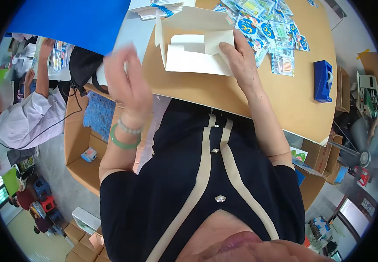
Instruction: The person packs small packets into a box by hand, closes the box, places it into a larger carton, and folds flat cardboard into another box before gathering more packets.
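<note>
An open white cardboard box (197,65) is held at its right end by my right hand (241,56), with the thumb on the inner side and the fingers outside. The box lies tilted over the wooden table, its flaps standing up and its inside showing no contents. My left hand (130,81) is raised left of the box, apart from it and smeared by motion; whether its fingers hold anything is unclear. Beyond the right hand lies a heap of small blue and white packets (280,39).
A blue tape dispenser (323,81) stands at the table's right. Flat white cartons (154,8) are stacked at the back, beside a blue panel (71,22). A cardboard box (77,148) with a packet sits below left. Another person (31,113) works at the left.
</note>
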The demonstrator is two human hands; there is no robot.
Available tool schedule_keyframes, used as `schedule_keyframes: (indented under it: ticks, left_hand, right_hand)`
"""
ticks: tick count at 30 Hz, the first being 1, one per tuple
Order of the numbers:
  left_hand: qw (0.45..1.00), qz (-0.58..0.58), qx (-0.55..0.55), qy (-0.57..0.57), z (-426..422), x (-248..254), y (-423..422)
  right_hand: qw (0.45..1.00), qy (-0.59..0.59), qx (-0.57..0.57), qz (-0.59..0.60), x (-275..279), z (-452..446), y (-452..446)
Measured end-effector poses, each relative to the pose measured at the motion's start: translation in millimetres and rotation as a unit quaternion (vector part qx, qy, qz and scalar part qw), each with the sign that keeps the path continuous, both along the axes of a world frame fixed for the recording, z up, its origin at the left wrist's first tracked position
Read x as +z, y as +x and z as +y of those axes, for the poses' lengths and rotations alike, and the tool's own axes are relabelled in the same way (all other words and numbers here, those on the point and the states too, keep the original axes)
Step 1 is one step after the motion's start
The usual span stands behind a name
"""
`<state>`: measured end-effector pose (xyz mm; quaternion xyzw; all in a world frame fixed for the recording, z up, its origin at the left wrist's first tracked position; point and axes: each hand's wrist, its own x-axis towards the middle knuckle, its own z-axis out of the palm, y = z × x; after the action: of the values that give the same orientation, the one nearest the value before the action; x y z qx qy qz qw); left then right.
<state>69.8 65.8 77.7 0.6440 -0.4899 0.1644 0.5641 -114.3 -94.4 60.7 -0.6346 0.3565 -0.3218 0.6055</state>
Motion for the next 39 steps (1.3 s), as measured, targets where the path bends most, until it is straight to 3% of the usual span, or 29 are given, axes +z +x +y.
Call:
schedule_keyframes:
  ticks: [1,4,7,9,12,13,15,16,19,20,23,25,28,29,32,36,37,39]
  left_hand:
    - [1.0,0.0,0.002,0.001,-6,-4,4]
    - [0.968,0.184,-0.139,0.099,-36,-15,14]
    - [0.87,0.356,-0.281,0.196,-69,-24,23]
    - [0.864,0.347,-0.293,0.218,-79,-30,33]
    - [0.857,0.332,-0.3,0.255,-80,-35,43]
    - [0.813,0.408,-0.344,0.234,-81,-33,46]
    - [0.702,0.543,-0.424,0.182,-82,-27,50]
    - [0.703,0.543,-0.422,0.18,-81,-25,50]
    - [0.68,0.598,-0.388,0.172,-83,-24,46]
    - [0.679,0.599,-0.389,0.172,-86,-25,45]
    - [0.787,0.44,-0.34,0.268,-90,-31,41]
    - [0.801,0.411,-0.337,0.276,-93,-31,42]
    - [0.831,0.356,-0.321,0.284,-90,-33,44]
    - [0.833,0.366,-0.32,0.265,-88,-36,43]
    - [0.833,0.389,-0.319,0.229,-83,-42,41]
    - [0.843,0.394,-0.296,0.217,-80,-45,36]
    - [0.843,0.393,-0.292,0.22,-81,-43,36]
    - [0.843,0.393,-0.286,0.229,-80,-41,34]
  right_hand:
    - [1.0,0.001,0.002,0.0,-1,2,1]
    - [0.999,-0.037,0.009,0.035,-5,3,7]
    - [0.999,-0.029,-0.002,0.017,-1,-2,8]
    - [1.0,-0.023,-0.01,0.012,-5,-9,5]
    - [0.938,-0.308,0.125,-0.1,-18,-34,4]
    - [0.937,-0.307,0.13,-0.102,-18,-37,0]
    - [0.858,-0.487,0.158,0.042,-9,-47,-10]
    - [0.799,-0.567,0.167,0.114,-4,-48,-12]
    - [0.802,-0.559,0.159,0.138,4,-41,-10]
    - [0.804,-0.555,0.153,0.15,7,-38,-7]
    - [0.834,-0.472,0.112,0.264,23,-23,19]
    - [0.84,-0.43,0.089,0.318,30,-20,27]
    - [0.763,-0.423,0.153,0.465,35,-24,38]
    - [0.761,-0.425,0.157,0.464,38,-22,38]
    - [0.848,-0.266,0.235,0.395,48,-19,26]
    - [0.888,-0.277,0.239,0.279,31,-31,9]
    - [0.887,-0.279,0.239,0.28,30,-28,10]
    - [0.834,-0.387,0.194,0.343,30,-16,14]
